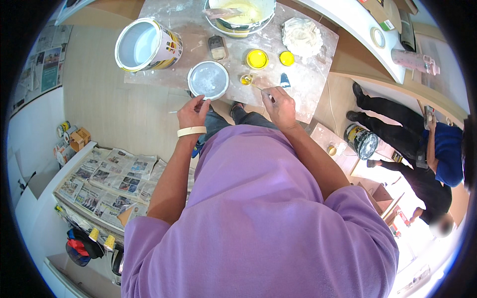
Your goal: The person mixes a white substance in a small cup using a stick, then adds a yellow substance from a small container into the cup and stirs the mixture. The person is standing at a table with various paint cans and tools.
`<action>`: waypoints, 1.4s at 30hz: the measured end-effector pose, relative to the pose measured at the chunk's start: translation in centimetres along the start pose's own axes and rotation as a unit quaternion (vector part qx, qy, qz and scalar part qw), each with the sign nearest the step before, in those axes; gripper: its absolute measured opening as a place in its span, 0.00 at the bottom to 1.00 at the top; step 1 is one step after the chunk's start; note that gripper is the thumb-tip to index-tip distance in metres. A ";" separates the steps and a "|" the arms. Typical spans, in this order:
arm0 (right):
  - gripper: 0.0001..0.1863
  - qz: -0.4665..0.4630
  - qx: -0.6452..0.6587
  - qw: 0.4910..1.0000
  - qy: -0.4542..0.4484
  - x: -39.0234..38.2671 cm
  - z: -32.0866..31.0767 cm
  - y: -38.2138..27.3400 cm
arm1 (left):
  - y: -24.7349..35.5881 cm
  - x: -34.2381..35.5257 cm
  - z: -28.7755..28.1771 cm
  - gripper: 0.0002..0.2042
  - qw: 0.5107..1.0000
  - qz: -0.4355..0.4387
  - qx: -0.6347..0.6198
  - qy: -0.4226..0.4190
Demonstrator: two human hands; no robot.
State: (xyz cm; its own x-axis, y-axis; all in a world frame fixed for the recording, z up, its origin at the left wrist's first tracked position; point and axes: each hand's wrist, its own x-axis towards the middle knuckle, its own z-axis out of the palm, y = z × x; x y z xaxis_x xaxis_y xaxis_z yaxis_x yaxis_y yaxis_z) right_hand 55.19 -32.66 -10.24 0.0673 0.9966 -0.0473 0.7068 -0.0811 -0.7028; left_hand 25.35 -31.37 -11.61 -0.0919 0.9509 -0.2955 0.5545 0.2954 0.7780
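My left hand point(193, 112) has closed fingers at the near rim of a round grey tub or lid point(207, 80); what they grip is unclear. A thin white stick point(173, 112) pokes out left of it. My right hand point(280, 108) grips a thin stick whose far end is in a small cup of yellow point(244, 80). Around them on the stained board point(308, 79) are two yellow pots point(257, 59), point(286, 58), a brush-like tool point(217, 49), a blue-tipped item point(284, 81), a white crumpled cloth point(301, 39), a bucket of cream paint point(248, 12) and a white bucket point(139, 45).
A shelf edge point(357, 20) with tape and boxes curves along the upper right. Two people point(447, 154), point(422, 193) in dark trousers are at right beside a paint bucket point(362, 141). Newspapers point(114, 179) cover a surface lower left, near cans and boxes point(79, 139).
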 end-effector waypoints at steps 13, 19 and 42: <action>0.05 0.000 0.011 1.000 0.007 -0.2 0.2 0.0 | -0.5 -0.3 0.2 0.17 1.000 -0.003 -0.021 -0.004; 0.04 -0.003 0.000 1.000 0.007 0.0 0.5 0.4 | -0.5 0.1 0.5 0.17 1.000 0.002 -0.021 -0.008; 0.05 0.000 0.024 1.000 0.017 -0.2 0.5 1.1 | -1.2 0.6 2.0 0.19 0.999 0.021 0.014 -0.044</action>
State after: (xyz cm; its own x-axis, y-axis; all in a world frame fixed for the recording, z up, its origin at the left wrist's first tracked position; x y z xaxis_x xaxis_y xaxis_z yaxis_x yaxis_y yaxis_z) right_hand 55.58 -32.91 -11.39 0.0924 0.9954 -0.0243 0.6722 -0.0803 -0.7360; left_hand 26.29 -31.35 -13.88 0.0039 0.9505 -0.3106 0.5797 0.2510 0.7752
